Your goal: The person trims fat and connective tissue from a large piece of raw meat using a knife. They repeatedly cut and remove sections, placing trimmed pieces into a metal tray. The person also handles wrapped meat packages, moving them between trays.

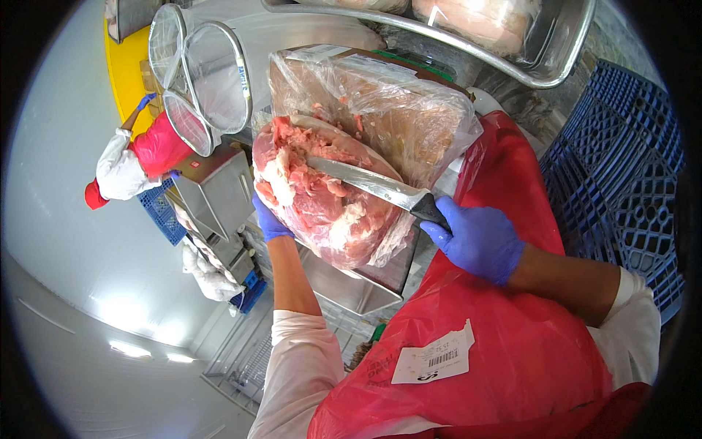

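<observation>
A large cut of raw meat (322, 212), pink with white fat, lies in front of me, partly over a plastic-lined cardboard box (380, 110). My right hand (479, 238), in a blue glove, is closed round the black handle of a butcher knife (365, 181). The long blade lies across the top of the meat, its tip among loose red trimmings. My left hand (270, 219), also gloved in blue, grips the meat's left side from below; most of its fingers are hidden behind the meat.
Blue plastic pallets (621, 168) stand at the right. A metal tub (563, 66) with wrapped meat is at the top. Hoops with clear bags (216, 77) hang at upper left. Beyond, a co-worker in a red apron (161, 143) stands near a steel bin (216, 194).
</observation>
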Demonstrator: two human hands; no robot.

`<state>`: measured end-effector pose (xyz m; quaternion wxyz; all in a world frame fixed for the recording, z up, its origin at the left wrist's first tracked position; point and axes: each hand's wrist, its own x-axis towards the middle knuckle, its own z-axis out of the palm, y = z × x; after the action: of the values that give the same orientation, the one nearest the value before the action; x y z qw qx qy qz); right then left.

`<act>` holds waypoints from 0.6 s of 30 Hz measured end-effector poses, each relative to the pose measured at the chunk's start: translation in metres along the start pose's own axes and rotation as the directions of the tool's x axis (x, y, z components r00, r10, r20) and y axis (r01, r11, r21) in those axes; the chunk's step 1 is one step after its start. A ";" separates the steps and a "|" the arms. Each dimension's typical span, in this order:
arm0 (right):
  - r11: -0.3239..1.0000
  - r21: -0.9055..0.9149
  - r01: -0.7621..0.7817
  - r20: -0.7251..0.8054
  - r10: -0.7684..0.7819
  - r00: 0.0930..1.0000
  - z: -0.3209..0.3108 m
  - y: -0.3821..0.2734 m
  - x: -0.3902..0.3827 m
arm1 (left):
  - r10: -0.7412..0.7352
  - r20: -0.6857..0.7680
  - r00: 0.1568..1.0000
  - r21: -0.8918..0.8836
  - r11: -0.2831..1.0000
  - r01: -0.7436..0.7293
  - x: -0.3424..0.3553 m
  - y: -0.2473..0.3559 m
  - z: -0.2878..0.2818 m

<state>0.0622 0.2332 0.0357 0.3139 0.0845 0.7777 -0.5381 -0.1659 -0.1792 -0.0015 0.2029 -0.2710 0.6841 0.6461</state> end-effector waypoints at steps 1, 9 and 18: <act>1.000 -0.002 0.002 -0.016 -0.002 1.000 0.002 0.001 -0.001 | -0.003 -0.007 1.000 -0.022 1.000 0.003 -0.008 0.004 0.018; 0.997 0.069 0.027 -0.113 -0.019 0.993 0.020 0.000 0.007 | 0.001 -0.106 0.994 -0.010 1.000 -0.002 -0.026 0.009 0.046; 0.989 -0.141 0.043 0.025 -0.040 0.999 -0.079 -0.006 0.007 | -0.049 -0.134 0.990 -0.077 0.996 0.039 -0.004 0.005 0.028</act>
<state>0.0230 0.3000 0.0540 0.3163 0.0398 0.8119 -0.4891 -0.1680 -0.1510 0.0023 0.1600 -0.3369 0.6658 0.6462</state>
